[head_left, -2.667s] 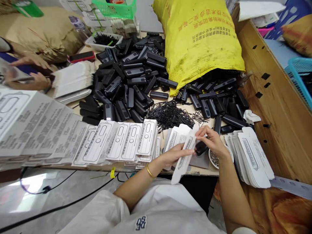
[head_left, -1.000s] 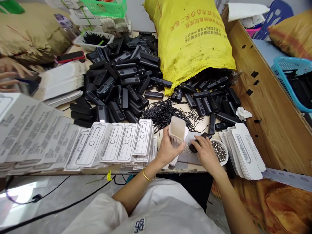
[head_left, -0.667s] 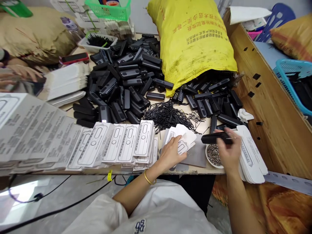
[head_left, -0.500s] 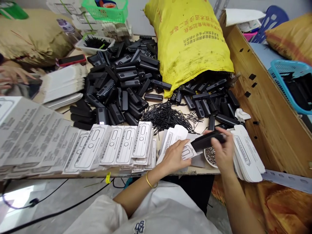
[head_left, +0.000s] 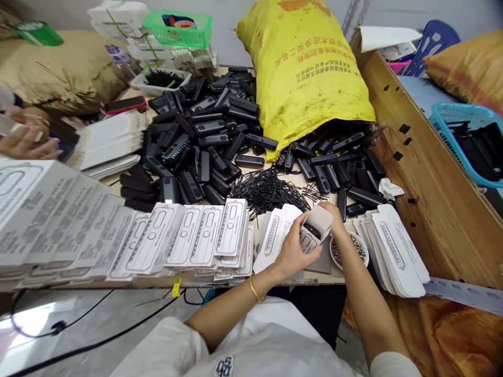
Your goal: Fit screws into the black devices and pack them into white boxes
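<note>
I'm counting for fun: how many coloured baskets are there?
2: a green basket at the back, left of the yellow bag, and a blue basket at the right edge. More may be hidden.

- Your left arm [head_left: 230, 313] reaches forward and to the right.
- Your left hand [head_left: 291, 254] curls, thumb stuck out.
- Your right arm [head_left: 362, 293] reaches forward, leaning left.
- Your right hand [head_left: 335, 219] is near the left, fingers partly hidden.
</note>
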Motion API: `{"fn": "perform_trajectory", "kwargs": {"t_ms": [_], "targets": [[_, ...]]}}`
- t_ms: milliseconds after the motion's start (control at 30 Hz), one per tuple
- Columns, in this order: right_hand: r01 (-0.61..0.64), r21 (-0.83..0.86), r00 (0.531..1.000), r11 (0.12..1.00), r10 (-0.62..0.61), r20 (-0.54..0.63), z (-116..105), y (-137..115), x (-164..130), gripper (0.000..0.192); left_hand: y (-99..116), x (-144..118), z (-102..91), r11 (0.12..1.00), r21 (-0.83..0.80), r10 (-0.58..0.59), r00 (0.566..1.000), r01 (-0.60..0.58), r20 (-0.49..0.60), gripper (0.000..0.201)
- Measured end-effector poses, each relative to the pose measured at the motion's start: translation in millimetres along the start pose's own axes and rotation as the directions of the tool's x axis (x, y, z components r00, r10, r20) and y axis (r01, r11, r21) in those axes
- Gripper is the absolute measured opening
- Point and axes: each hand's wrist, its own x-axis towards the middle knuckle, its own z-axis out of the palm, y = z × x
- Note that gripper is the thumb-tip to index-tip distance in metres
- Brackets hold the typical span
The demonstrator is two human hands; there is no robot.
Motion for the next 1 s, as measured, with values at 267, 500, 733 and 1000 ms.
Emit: {"fn": "perform_trajectory", "kwargs": {"t_ms": [267, 500, 733, 1000], "targets": [[0.047, 0.554, 0.875, 0.831, 0.234, -0.425, -66.5, -73.4, -45.0, 0.027, -15.8, 9.6, 17.5, 0.998, 0.045, 0.044, 0.999, -0.044, -0.001, 0.077], [0.142, 0.035, 0.988, 0.989, -0.139, -0.072, -65.6, -91.7, -79.1, 0.009, -18.2, 5.1, 20.2, 0.989, 0.059, 0.14, 0.99, -0.139, -0.007, 0.076], [-0.065, 0.317, 0.98, 0.946, 0.12, -0.157, -28.5, -73.6, -82.8, 0.024, -24.7, 1.1, 20.7, 0.956, 0.026, 0.287, 0.95, -0.292, 0.128, 0.057], [0.196, 0.182, 0.932, 0.964, -0.125, -0.341, -5.3, -82.3, -105.8, 0.012, -18.6, 1.7, 12.4, 0.993, -0.04, 0.12, 0.979, -0.115, 0.167, 0.09]]}}
